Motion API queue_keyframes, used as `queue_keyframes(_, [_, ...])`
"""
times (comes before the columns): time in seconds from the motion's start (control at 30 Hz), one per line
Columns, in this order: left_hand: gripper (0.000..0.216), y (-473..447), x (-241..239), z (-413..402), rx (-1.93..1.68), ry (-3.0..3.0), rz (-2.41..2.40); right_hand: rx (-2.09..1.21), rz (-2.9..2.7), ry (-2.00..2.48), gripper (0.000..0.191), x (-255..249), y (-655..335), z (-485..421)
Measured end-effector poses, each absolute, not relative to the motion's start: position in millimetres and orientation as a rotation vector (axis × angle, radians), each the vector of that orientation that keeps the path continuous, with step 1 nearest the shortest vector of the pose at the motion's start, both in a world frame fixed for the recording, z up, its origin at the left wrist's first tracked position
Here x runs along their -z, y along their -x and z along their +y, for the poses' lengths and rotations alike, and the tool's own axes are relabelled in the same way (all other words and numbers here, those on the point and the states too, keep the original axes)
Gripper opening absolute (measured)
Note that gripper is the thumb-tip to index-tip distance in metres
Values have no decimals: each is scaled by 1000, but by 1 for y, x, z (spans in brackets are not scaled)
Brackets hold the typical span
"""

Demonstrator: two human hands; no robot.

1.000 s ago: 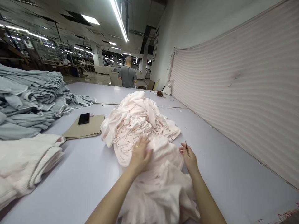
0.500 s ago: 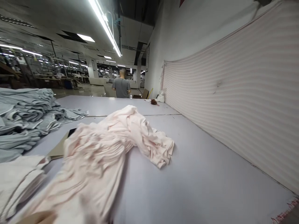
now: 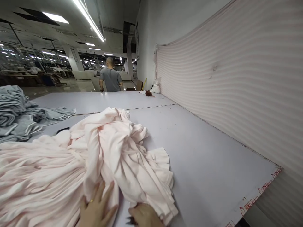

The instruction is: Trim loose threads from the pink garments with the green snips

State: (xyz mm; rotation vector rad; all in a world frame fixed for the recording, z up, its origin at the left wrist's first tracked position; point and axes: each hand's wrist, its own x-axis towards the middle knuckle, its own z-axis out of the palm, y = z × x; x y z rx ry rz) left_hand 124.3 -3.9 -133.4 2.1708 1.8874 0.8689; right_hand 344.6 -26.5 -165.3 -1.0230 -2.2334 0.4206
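Note:
A big heap of pale pink fabric [image 3: 113, 148] lies across the lilac table [image 3: 201, 151] and spreads off to the left. My left hand [image 3: 97, 209] rests flat on the heap's near edge, fingers spread, a ring on one finger. My right hand [image 3: 145, 217] sits just right of it at the bottom of the view. Its fingers are curled against the pink fabric's lower hem, and a small dark tool tip [image 3: 129, 220] pokes out on its left side.
Grey garments [image 3: 16, 110] are piled at the far left. A person in a grey shirt [image 3: 110, 80] stands beyond the table's far end, back turned. Striped fabric [image 3: 236, 78] covers the right wall. The table's near right corner [image 3: 272, 170] drops off. A white bag [image 3: 156, 89] lies far back.
The view swung right and down. The pink heap was dragged left and spread out. My hands left the view half a second ago and are back at the heap's near edge.

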Motion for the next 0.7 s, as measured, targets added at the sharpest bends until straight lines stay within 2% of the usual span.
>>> queue_keyframes(0.13, [61, -184, 141, -23, -888, -1907, 1525, -800, -1816, 1191, 36, 116, -405, -26])
queue_keyframes(0.2, [59, -200, 129, -27, -909, -1778, 1281, -821, -1653, 1258, 42, 97, -428, -23])
queue_keyframes(0.27, [51, -194, 115, -29, -970, -1743, 1310, -810, -1581, 1313, 44, 89, -442, -23])
queue_keyframes(0.37, [43, -163, 111, -31, -1084, -1952, 1544, -711, -1592, 1340, 37, 92, -448, -35])
queue_keyframes(0.47, [34, -142, 127, -40, -1146, -2182, 1568, -667, -1620, 1283, 32, 103, -444, -61])
queue_keyframes(0.63, [34, -149, 141, -56, -1088, -1876, 1623, -1000, -1756, 1155, 20, 132, -414, -98])
queue_keyframes(0.7, [31, -154, 137, -64, -1209, -1763, 1678, -1011, -1910, 1192, 30, 144, -398, -104])
